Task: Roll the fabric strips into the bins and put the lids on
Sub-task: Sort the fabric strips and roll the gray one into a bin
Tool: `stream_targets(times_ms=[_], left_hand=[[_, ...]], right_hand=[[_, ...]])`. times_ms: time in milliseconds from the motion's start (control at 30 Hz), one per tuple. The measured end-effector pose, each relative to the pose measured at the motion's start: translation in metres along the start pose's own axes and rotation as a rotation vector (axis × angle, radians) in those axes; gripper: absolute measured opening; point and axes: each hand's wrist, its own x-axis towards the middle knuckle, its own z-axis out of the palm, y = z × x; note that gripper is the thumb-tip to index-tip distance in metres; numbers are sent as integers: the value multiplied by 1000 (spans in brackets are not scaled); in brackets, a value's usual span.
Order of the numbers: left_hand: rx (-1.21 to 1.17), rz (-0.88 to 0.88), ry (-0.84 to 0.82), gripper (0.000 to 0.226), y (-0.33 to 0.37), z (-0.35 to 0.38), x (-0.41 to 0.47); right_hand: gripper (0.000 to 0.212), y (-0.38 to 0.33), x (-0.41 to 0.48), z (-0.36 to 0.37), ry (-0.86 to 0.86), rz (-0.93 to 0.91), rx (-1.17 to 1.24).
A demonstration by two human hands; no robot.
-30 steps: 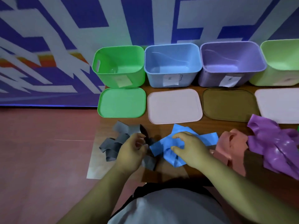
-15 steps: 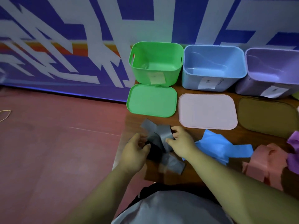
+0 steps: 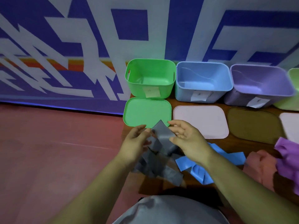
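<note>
No legible text. Green note point(image 3: 152, 92) on front of green bin point(image 3: 137, 88), blue-bin note point(image 3: 199, 96) on blue bin point(image 3: 182, 94), purple-bin note point(image 3: 257, 102) on purple bin point(image 3: 236, 99): faint handwritten marks, too blurred to read. Big blue-white block shapes on wall point(image 3: 129, 25), unreadable.

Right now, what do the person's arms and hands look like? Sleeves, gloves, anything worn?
Left hand and right hand are bare: no gloves, rings or watch visible. Both forearms are uncovered, no sleeve in frame. A grey garment covers the torso at the bottom edge.

grey strip point(image 3: 161, 135) lifted up, now mid-air
</note>
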Motion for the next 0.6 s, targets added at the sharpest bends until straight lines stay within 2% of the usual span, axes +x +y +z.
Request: stream_targets(times_ms=[133,233,333,500,600], left_hand=[[-87,8,-106,19,21,25,0],[-2,112,-118,8,29,38,-2],[68,215,-147,9,37,47,-10],[129,315,-77,6,36,60,-22],[129,268,-33,10,30,64,-27]], right_hand=[[48,-12,-11,-13,-24,11,29],[42,-15,-18,-22,62,3,-3],[28,-9,-22,-31,132,16,-55],[14,1,-22,-42,140,31,-83],[10,0,-21,-48,112,21,-80]])
